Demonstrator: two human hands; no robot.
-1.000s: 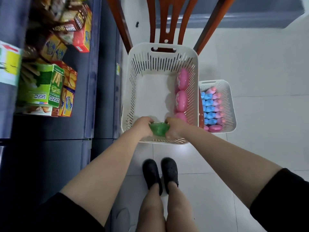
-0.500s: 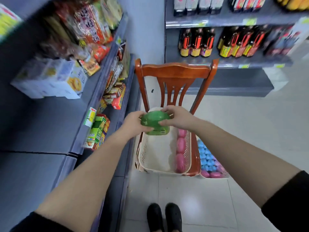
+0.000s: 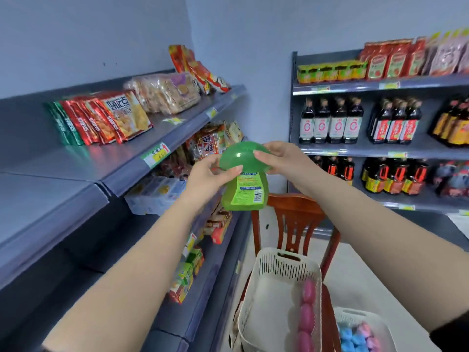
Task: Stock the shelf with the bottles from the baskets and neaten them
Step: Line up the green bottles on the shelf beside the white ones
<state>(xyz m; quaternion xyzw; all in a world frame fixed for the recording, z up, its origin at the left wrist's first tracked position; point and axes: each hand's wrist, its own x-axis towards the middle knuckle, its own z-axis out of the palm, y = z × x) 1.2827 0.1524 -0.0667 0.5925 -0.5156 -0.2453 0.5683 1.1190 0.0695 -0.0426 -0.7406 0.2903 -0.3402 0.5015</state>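
Presently held, chest-high between both hands: one green bottle (image 3: 244, 184), translucent, domed cap uppermost, printed back label facing the camera. Left hand (image 3: 206, 175): thumb and fingers curled round the neck just under the cap, pinching it from the left. Right hand (image 3: 280, 156): fingers curled over the cap's right side and top. Bottle hangs in the air in front of the grey shelf (image 3: 121, 171) on the left, touching no board. On that shelf: red snack packets (image 3: 106, 118), a wrapped biscuit pack (image 3: 165, 94). Below, on a wooden chair (image 3: 294, 224): white basket (image 3: 258, 295) holding pink bottles (image 3: 307, 316) along its right wall. Beside it, lower right: smaller basket (image 3: 355, 316) with blue and pink items, blurred. Far shelves: dark sauce bottles (image 3: 332, 123).
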